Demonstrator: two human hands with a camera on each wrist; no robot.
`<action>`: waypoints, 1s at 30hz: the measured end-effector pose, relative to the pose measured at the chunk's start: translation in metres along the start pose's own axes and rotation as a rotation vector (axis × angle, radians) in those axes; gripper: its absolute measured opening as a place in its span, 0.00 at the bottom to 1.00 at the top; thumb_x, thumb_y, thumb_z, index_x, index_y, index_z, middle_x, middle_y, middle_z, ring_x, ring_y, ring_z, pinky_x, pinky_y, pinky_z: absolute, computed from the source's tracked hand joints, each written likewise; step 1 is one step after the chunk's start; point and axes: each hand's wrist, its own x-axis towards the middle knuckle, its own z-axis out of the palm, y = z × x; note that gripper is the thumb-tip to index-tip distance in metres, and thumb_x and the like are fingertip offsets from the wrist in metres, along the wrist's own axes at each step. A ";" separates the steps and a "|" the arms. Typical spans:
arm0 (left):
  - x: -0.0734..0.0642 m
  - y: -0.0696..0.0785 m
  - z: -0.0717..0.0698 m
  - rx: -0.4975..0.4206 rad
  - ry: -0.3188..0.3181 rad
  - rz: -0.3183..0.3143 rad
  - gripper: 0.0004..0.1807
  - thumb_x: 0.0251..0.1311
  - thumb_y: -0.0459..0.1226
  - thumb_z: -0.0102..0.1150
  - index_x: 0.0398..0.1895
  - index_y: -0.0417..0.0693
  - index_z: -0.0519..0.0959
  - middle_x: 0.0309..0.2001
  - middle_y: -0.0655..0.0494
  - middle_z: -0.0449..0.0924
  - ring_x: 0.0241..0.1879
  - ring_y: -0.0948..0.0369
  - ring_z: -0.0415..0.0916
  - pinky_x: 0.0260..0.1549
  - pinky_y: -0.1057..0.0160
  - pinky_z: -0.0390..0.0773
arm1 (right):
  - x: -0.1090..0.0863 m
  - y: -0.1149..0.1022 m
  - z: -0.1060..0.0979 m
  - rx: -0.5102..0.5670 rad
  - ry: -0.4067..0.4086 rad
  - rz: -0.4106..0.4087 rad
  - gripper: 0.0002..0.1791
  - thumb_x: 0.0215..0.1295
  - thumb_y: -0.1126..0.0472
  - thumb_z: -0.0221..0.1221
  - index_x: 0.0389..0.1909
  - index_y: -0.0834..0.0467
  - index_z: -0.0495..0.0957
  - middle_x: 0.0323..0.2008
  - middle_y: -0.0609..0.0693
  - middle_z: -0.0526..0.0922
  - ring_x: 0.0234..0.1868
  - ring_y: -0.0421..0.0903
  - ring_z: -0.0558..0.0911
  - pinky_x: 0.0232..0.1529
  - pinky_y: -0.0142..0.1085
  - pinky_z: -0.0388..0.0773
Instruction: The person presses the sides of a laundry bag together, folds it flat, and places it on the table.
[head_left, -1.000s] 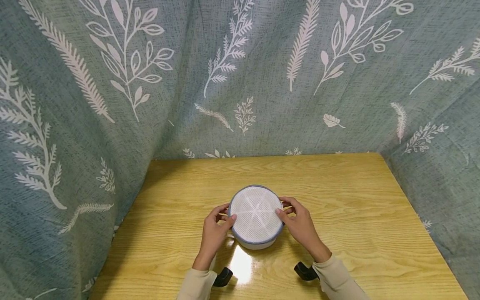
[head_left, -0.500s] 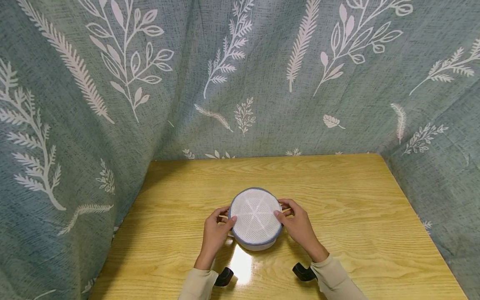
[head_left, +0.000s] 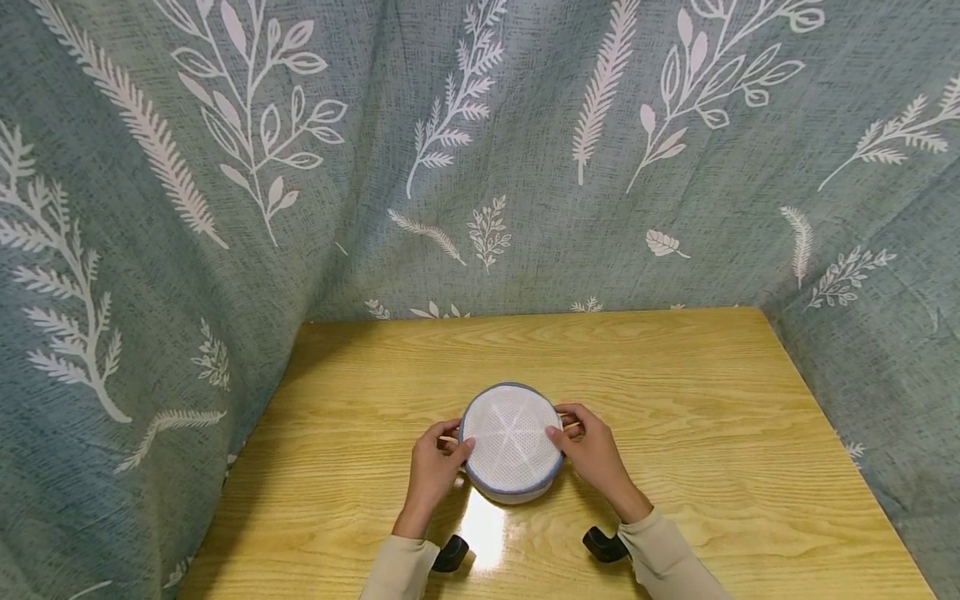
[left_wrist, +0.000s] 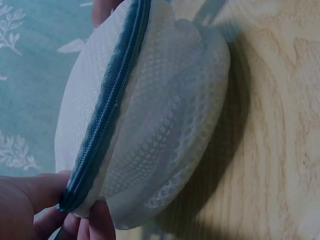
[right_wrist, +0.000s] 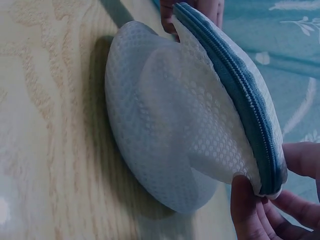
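Observation:
A round white mesh laundry bag (head_left: 512, 437) with a blue zipper edge is near the middle of the wooden table. My left hand (head_left: 433, 471) pinches its zippered rim on the left, and my right hand (head_left: 596, 454) pinches the opposite side. The left wrist view shows the zipper (left_wrist: 107, 105) closed along the visible edge, with soft mesh sagging below it. In the right wrist view the mesh side wall (right_wrist: 150, 120) is folded inward and its lower part meets or nearly meets the table. The bag's underside is hidden.
The wooden table (head_left: 360, 367) stretches around the bag on all sides. A blue-green curtain (head_left: 540, 233) with white leaf patterns hangs behind it and along both sides. Black wrist mounts (head_left: 452, 553) stick out from the sleeves.
The bag's top and both hands have shifted slightly down in the head view, toward the person, and the hands have come a little closer together. The grip on both sides stays the same.

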 end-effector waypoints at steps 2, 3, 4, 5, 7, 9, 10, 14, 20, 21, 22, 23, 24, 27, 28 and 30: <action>0.000 -0.001 0.000 0.008 0.000 0.003 0.19 0.60 0.24 0.72 0.55 0.26 0.82 0.42 0.39 0.82 0.33 0.60 0.75 0.25 0.72 0.76 | 0.000 0.001 0.001 -0.007 -0.002 0.002 0.17 0.68 0.70 0.69 0.56 0.67 0.82 0.41 0.59 0.85 0.34 0.42 0.81 0.31 0.29 0.78; 0.000 -0.002 0.001 0.009 0.001 0.000 0.19 0.60 0.24 0.72 0.55 0.26 0.82 0.42 0.40 0.82 0.33 0.60 0.76 0.25 0.72 0.76 | 0.000 0.002 0.001 -0.007 -0.004 0.004 0.17 0.68 0.70 0.69 0.56 0.67 0.82 0.41 0.58 0.85 0.35 0.42 0.80 0.31 0.29 0.78; 0.000 -0.003 0.001 0.009 0.002 0.002 0.19 0.60 0.24 0.72 0.55 0.26 0.82 0.42 0.40 0.82 0.33 0.60 0.76 0.25 0.72 0.76 | 0.000 0.002 0.002 -0.002 -0.005 0.014 0.17 0.68 0.69 0.69 0.56 0.67 0.83 0.41 0.58 0.85 0.35 0.42 0.80 0.31 0.28 0.77; 0.000 -0.004 0.001 0.010 0.003 0.004 0.19 0.60 0.24 0.72 0.55 0.26 0.82 0.42 0.40 0.82 0.33 0.60 0.76 0.24 0.72 0.76 | 0.000 0.003 0.002 0.002 -0.007 0.017 0.17 0.68 0.69 0.69 0.56 0.67 0.83 0.41 0.58 0.85 0.35 0.43 0.80 0.31 0.28 0.77; 0.000 -0.005 0.001 0.014 0.005 0.002 0.20 0.60 0.24 0.72 0.55 0.26 0.82 0.42 0.40 0.82 0.33 0.60 0.77 0.23 0.72 0.76 | 0.001 0.005 0.003 0.011 -0.012 0.026 0.17 0.68 0.69 0.69 0.56 0.67 0.83 0.41 0.58 0.84 0.35 0.43 0.79 0.32 0.28 0.76; 0.000 -0.006 0.002 0.015 0.005 0.003 0.20 0.59 0.24 0.73 0.54 0.26 0.82 0.42 0.40 0.82 0.33 0.60 0.76 0.23 0.72 0.75 | 0.002 0.006 0.004 0.016 -0.013 0.029 0.16 0.68 0.70 0.69 0.55 0.67 0.83 0.40 0.58 0.84 0.35 0.43 0.79 0.32 0.28 0.76; 0.000 -0.007 0.002 0.016 0.004 -0.001 0.20 0.59 0.24 0.72 0.54 0.26 0.82 0.42 0.40 0.82 0.33 0.60 0.76 0.23 0.73 0.75 | 0.002 0.007 0.005 0.017 -0.014 0.030 0.16 0.68 0.70 0.69 0.55 0.68 0.83 0.40 0.58 0.84 0.35 0.43 0.78 0.32 0.28 0.76; 0.001 -0.009 0.002 0.036 0.005 -0.006 0.19 0.59 0.24 0.72 0.54 0.26 0.83 0.41 0.41 0.82 0.32 0.60 0.76 0.24 0.73 0.76 | 0.004 0.011 0.007 0.003 -0.020 0.030 0.16 0.68 0.70 0.69 0.55 0.68 0.83 0.39 0.56 0.84 0.34 0.42 0.78 0.33 0.28 0.75; 0.000 -0.011 0.002 0.063 0.019 0.002 0.18 0.59 0.24 0.72 0.52 0.26 0.83 0.41 0.40 0.83 0.33 0.62 0.76 0.28 0.73 0.76 | 0.006 0.015 0.010 -0.021 -0.028 0.021 0.16 0.67 0.70 0.69 0.54 0.68 0.83 0.38 0.56 0.84 0.34 0.42 0.78 0.35 0.29 0.76; 0.000 -0.011 0.002 0.062 0.020 0.006 0.18 0.59 0.24 0.73 0.52 0.26 0.83 0.41 0.40 0.83 0.33 0.61 0.76 0.28 0.73 0.76 | 0.006 0.016 0.010 -0.023 -0.027 0.018 0.16 0.67 0.70 0.69 0.54 0.68 0.83 0.38 0.56 0.84 0.34 0.42 0.78 0.35 0.29 0.76; 0.000 -0.011 0.002 0.062 0.021 0.006 0.18 0.59 0.24 0.73 0.52 0.25 0.83 0.41 0.40 0.83 0.33 0.61 0.76 0.27 0.73 0.76 | 0.006 0.016 0.011 -0.027 -0.026 0.015 0.16 0.67 0.70 0.69 0.54 0.68 0.83 0.38 0.55 0.83 0.34 0.42 0.78 0.36 0.29 0.76; 0.000 -0.012 0.002 0.061 0.021 0.004 0.18 0.59 0.24 0.73 0.52 0.26 0.83 0.40 0.40 0.83 0.33 0.61 0.76 0.27 0.73 0.76 | 0.006 0.016 0.011 -0.031 -0.025 0.013 0.16 0.67 0.70 0.69 0.54 0.68 0.83 0.38 0.55 0.83 0.34 0.42 0.78 0.36 0.29 0.76; 0.001 -0.012 0.002 0.061 0.020 0.006 0.18 0.59 0.24 0.73 0.52 0.26 0.83 0.40 0.40 0.83 0.33 0.60 0.76 0.27 0.73 0.76 | 0.007 0.017 0.011 -0.034 -0.024 0.012 0.16 0.67 0.70 0.70 0.53 0.68 0.83 0.38 0.55 0.83 0.34 0.42 0.77 0.37 0.29 0.76; 0.001 -0.013 0.003 0.056 0.020 0.003 0.18 0.59 0.24 0.73 0.52 0.25 0.83 0.40 0.40 0.83 0.33 0.59 0.77 0.26 0.73 0.75 | 0.007 0.018 0.012 -0.042 -0.021 0.013 0.15 0.67 0.70 0.70 0.53 0.67 0.83 0.37 0.54 0.82 0.34 0.42 0.77 0.37 0.30 0.76; 0.001 -0.013 0.003 0.055 0.020 0.000 0.18 0.59 0.24 0.73 0.52 0.25 0.83 0.40 0.40 0.82 0.33 0.59 0.77 0.26 0.73 0.75 | 0.007 0.018 0.013 -0.043 -0.021 0.016 0.15 0.67 0.70 0.70 0.53 0.67 0.83 0.37 0.54 0.82 0.34 0.42 0.77 0.37 0.30 0.76; 0.000 -0.014 0.003 0.050 0.020 -0.006 0.18 0.59 0.23 0.73 0.52 0.25 0.83 0.41 0.40 0.82 0.33 0.58 0.77 0.26 0.73 0.75 | 0.007 0.019 0.014 -0.042 -0.020 0.024 0.15 0.67 0.70 0.70 0.53 0.67 0.83 0.37 0.54 0.82 0.34 0.42 0.78 0.36 0.29 0.76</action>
